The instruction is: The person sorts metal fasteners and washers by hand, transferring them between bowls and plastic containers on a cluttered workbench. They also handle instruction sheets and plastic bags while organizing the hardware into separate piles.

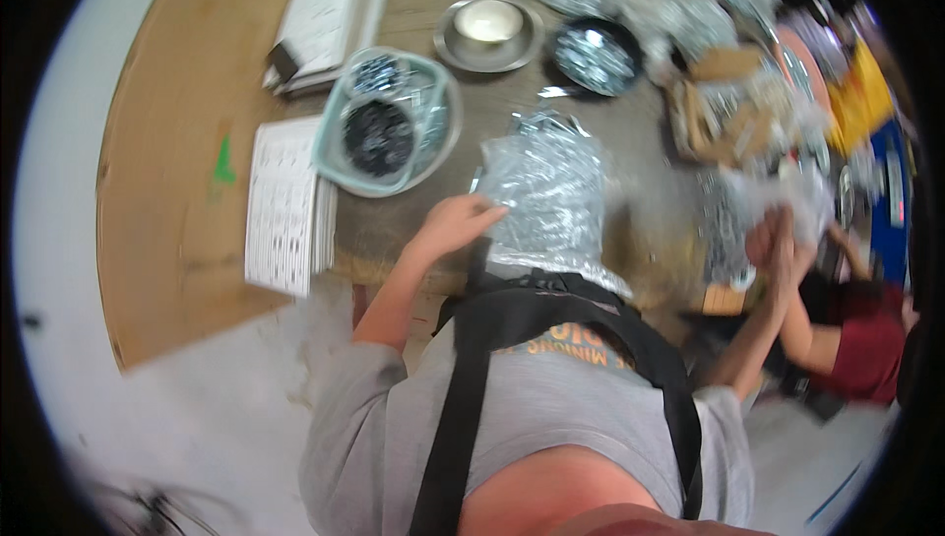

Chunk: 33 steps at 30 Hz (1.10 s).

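Observation:
A clear plastic bag (546, 187) filled with shiny metal pieces lies at the table's front edge, before my body. My left hand (458, 225) is at its left side, fingers stretched out and fingertips at the plastic. Far to the right, my right hand (773, 237) is closed at a crumpled clear plastic bag (802, 203); motion blurs the fingers and the bag. A co-worker's arm in a maroon sleeve (868, 344) comes close beside my right forearm and partly overlaps it.
Left of the bag stands a pale blue basket (325, 147) with black and metal small parts. Stacked printed sheets (281, 206) lie beside it. Behind are a metal dish with a white bowl (489, 22), a black bowl (630, 44), more bags (689, 19) and an open cardboard box (689, 123).

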Available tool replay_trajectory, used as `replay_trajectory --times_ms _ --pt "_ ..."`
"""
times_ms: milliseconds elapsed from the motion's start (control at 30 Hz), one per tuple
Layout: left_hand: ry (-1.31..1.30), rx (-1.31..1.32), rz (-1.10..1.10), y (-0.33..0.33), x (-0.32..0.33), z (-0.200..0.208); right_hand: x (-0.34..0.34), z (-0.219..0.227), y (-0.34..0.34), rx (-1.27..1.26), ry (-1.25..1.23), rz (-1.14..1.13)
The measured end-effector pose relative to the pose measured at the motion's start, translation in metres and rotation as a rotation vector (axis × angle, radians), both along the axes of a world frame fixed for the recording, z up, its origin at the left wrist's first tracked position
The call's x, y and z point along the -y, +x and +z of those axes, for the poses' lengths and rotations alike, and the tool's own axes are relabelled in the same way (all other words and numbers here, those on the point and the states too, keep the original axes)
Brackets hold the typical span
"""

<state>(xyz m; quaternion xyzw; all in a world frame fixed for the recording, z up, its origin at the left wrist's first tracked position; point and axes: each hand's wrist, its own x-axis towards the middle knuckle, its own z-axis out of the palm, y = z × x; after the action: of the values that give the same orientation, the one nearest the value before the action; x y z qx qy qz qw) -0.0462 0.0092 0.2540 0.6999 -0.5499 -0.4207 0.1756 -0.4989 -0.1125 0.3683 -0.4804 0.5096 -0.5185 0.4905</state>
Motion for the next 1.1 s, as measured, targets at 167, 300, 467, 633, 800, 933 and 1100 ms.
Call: replay_trajectory --times_ms 167,300,467,633,800,933,1100 --pt "-0.394 -0.37 -0.25 -0.073 0.034 0.07 -0.027 0.028 0.022 -0.856 -0.501 0.072" --pt "-0.95 -0.262 -0.379 -0.125 0.055 0.108 -0.033 0.042 0.094 -0.668 -0.575 0.098" --pt "-0.919 -0.192 -0.154 -0.099 0.059 0.107 -0.026 0.035 0.197 -0.531 -0.801 0.476" --pt "-0.898 -0.127 0.005 -0.033 0.034 0.064 -0.025 0.017 0.297 -0.449 -0.747 0.733" --pt "-0.779 -0.665 0.336 -0.009 0.038 0.038 -0.026 0.014 0.337 -0.478 -0.573 0.847" --pt "-0.699 -0.743 0.534 -0.001 0.06 0.037 -0.015 -0.002 0.328 -0.627 -0.596 0.747" --pt "-0.832 -0.441 0.39 0.007 0.098 0.041 -0.019 -0.059 0.291 -0.612 -0.18 0.721"
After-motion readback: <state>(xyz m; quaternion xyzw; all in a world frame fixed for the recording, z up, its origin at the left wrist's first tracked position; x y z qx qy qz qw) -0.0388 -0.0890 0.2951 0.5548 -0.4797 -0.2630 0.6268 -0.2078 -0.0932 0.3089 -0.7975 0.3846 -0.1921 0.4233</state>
